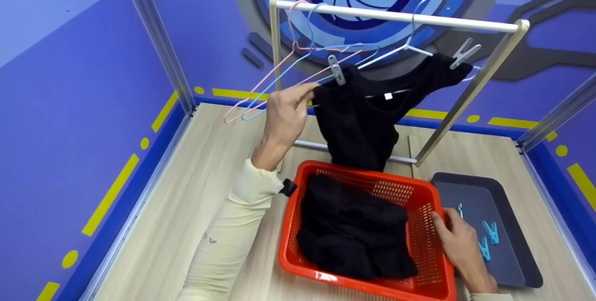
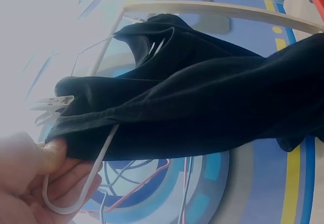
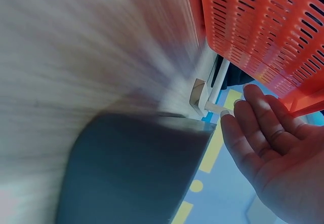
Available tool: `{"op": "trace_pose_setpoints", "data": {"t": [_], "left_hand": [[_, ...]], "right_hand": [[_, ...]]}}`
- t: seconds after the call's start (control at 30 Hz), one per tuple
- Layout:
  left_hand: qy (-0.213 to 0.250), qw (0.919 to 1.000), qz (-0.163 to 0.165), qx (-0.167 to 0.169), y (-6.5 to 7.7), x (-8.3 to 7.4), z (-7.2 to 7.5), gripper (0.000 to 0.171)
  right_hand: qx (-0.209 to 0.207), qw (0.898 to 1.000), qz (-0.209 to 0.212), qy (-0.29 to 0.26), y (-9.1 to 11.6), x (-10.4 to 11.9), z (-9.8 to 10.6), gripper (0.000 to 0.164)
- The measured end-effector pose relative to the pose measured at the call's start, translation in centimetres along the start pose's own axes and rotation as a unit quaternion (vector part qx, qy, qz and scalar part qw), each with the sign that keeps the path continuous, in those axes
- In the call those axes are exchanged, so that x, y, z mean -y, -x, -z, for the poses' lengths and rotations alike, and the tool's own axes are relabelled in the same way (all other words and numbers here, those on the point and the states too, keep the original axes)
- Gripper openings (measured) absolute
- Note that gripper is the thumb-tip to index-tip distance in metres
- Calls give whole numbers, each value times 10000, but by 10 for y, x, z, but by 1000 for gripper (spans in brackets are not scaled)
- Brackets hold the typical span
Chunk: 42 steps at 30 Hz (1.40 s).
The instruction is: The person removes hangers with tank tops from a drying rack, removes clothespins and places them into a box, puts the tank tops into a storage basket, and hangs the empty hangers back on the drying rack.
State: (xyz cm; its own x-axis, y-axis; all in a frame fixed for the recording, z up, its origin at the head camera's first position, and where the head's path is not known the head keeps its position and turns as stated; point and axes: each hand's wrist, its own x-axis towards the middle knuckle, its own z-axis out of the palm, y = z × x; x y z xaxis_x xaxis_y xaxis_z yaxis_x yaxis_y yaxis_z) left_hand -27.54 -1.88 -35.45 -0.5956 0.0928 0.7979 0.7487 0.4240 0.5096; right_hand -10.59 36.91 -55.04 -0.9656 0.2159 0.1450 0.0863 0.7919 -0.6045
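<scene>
A black shirt point(image 1: 358, 119) hangs from a white hanger point(image 1: 382, 56), with a grey clothespin point(image 1: 336, 70) on one shoulder and another clothespin point(image 1: 464, 54) on the other. My left hand point(image 1: 288, 112) pinches the near shoulder's edge between thumb and fingers. In the left wrist view the hanger's rounded end point(image 2: 71, 210) pokes out below the cloth, across those fingers. My right hand point(image 1: 461, 245) holds the right rim of a red basket point(image 1: 368, 284), thumb over the rim and fingers outside, under it in the right wrist view. Black cloth point(image 1: 354, 226) lies inside the basket.
The shirt hangs on a rack point(image 1: 396, 16), where a pink hanger point(image 1: 260, 86) and a blue hanger point(image 1: 279, 77) also hang at the left. Right of the basket lies a dark grey tray point(image 1: 507, 263) with several teal clothespins point(image 1: 491, 232). Blue panels stand around the wooden tabletop point(image 1: 223, 152).
</scene>
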Motion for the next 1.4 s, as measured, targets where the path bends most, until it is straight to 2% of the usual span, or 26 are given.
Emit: {"op": "trace_pose_setpoints", "data": {"t": [0.13, 0.23, 0.6, 0.9, 1.17, 1.4], "left_hand": [[46, 9999, 24, -164, 13, 4, 8, 15], [156, 9998, 96, -120, 25, 6, 13, 15], [510, 9963, 532, 452, 76, 12, 8, 18], [752, 9903, 466, 1074, 104, 29, 0, 20], [1129, 9779, 843, 1545, 132, 49, -3, 24], [1027, 9740, 1054, 1722, 147, 63, -7, 28]], "right_hand": [[43, 10000, 29, -4, 0, 0, -1, 41], [8, 10000, 56, -21, 0, 0, -1, 41], [-98, 9999, 71, -49, 1, -4, -3, 37], [-153, 9998, 74, -45, 2, -3, -2, 36], [-291, 9995, 93, -33, 3, -2, -3, 34], [-290, 9995, 85, -93, 2, -2, -3, 33]]}}
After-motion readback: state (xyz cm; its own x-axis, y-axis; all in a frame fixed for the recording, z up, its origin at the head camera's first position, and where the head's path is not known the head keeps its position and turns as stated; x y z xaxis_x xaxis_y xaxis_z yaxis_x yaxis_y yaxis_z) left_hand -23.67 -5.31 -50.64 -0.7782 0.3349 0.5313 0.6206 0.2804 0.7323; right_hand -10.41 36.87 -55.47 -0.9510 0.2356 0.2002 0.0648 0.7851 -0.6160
